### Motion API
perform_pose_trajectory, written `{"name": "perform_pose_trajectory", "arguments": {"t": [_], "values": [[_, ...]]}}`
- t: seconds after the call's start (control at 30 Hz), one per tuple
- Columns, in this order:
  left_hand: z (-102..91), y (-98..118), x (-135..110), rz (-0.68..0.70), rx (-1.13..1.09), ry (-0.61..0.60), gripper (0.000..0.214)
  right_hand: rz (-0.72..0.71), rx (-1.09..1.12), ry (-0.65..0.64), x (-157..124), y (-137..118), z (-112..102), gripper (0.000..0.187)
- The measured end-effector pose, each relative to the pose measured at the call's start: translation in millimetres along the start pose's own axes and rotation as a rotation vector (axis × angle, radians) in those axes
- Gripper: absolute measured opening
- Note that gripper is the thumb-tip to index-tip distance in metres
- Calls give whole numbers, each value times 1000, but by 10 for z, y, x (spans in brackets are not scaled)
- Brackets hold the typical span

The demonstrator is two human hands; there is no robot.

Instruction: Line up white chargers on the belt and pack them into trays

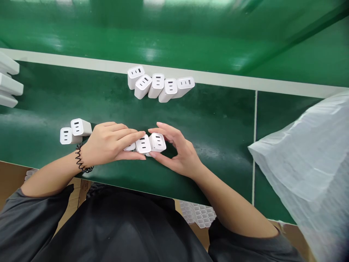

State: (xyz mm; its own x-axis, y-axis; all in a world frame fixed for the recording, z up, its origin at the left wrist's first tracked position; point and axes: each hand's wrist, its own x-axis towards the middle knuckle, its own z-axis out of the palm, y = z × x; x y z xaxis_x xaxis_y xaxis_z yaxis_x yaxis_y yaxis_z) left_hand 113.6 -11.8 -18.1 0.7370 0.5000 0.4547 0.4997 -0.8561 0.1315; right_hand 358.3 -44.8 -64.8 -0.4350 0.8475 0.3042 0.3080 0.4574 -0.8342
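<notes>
White charger blocks with port slots on their end faces stand on the green work surface. My left hand (110,142) is closed around a charger (143,144), with another charger (131,147) partly hidden beneath its fingers. Against these leans a further charger (158,142), gripped between the thumb and fingers of my right hand (176,149). To the left of my left wrist, two chargers (71,136) stand side by side. A loose row of several chargers (158,85) sits farther back, near the pale strip.
More white blocks (9,85) lie at the far left edge. A translucent plastic sheet (302,145) drapes over the right side of the table (218,120). Below the front edge are clear moulded trays (201,214) and cardboard (75,194).
</notes>
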Motion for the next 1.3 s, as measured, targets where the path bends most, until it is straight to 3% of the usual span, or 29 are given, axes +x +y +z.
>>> {"name": "perform_pose_trajectory", "arguments": {"t": [0.63,0.93,1.3], "values": [[22,-3,-11,-23,1,-31,50,34,28,-42,1,1,-17,71],[33,-28,-13,-28,-17,-95,45,-110,-212,40,19,37,-3,77],[36,-44,-11,-50,-30,-150,39,-105,-329,89,21,27,-24,77]]}}
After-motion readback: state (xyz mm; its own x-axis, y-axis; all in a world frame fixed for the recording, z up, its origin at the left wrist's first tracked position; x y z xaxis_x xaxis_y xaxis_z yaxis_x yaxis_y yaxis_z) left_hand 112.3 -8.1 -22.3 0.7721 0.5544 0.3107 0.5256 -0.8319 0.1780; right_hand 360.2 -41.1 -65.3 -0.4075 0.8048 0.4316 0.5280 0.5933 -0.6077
